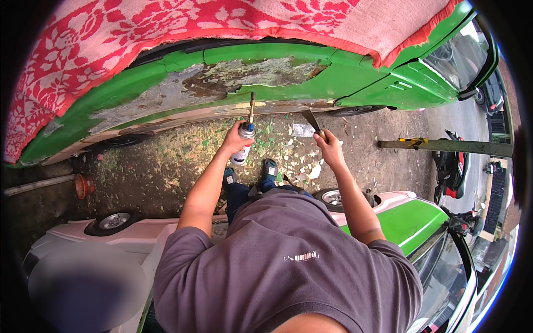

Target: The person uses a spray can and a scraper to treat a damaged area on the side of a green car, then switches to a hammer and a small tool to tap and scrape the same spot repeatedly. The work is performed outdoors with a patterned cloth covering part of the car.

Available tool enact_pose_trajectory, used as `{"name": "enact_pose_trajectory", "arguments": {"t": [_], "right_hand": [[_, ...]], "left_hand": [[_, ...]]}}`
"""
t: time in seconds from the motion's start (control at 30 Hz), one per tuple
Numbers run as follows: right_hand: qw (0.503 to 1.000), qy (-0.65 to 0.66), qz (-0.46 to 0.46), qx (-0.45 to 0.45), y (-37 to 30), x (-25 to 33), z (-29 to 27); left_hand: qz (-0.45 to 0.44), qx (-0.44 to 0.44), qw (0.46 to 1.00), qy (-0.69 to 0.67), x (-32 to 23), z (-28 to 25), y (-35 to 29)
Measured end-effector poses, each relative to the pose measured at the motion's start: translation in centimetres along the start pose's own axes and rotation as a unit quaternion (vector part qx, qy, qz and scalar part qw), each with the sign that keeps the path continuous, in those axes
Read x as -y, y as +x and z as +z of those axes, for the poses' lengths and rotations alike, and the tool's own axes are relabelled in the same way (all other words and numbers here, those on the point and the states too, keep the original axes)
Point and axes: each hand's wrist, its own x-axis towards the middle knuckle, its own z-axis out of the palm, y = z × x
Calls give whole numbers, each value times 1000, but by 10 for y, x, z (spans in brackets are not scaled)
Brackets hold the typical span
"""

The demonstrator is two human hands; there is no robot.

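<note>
My left hand (235,141) is closed round a blowtorch (241,156), a white gas canister with a metal nozzle tube. The tube points at the side of a green car (338,75), close to its lower edge; no flame can be made out. In my right hand (332,150) is a scraper (312,121), its dark blade tilted up and left toward the car's lower edge, apart from the torch. A long stripped patch (222,79) of grey and brown breaks the green paint. Its edges are ragged.
A red and white patterned cloth (183,22) covers the car's upper part. Paint flakes (266,141) litter the ground round my feet. Behind me stands a pink and green car (397,225). A post (449,145) juts in at right. An orange pot (84,186) lies left; a blurred person (86,286) is lower left.
</note>
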Motion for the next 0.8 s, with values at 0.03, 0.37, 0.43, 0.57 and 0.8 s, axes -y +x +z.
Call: {"name": "enact_pose_trajectory", "arguments": {"t": [0.03,0.37,0.43,0.57,0.8], "right_hand": [[1000,3,-1,-2,0,1,0],[1000,-8,13,-7,-3,-5,-8],[1000,0,2,-11,-4,-8,-8],[1000,11,13,-17,-2,-14,-13],[999,-5,34,-28,-3,-16,-21]], "left_hand": [[-2,0,1000,-2,2,1,1],[-6,20,999,28,-5,14,8],[-10,29,999,43,-6,16,11],[-8,26,999,33,0,22,17],[0,52,998,37,-3,32,26]]}}
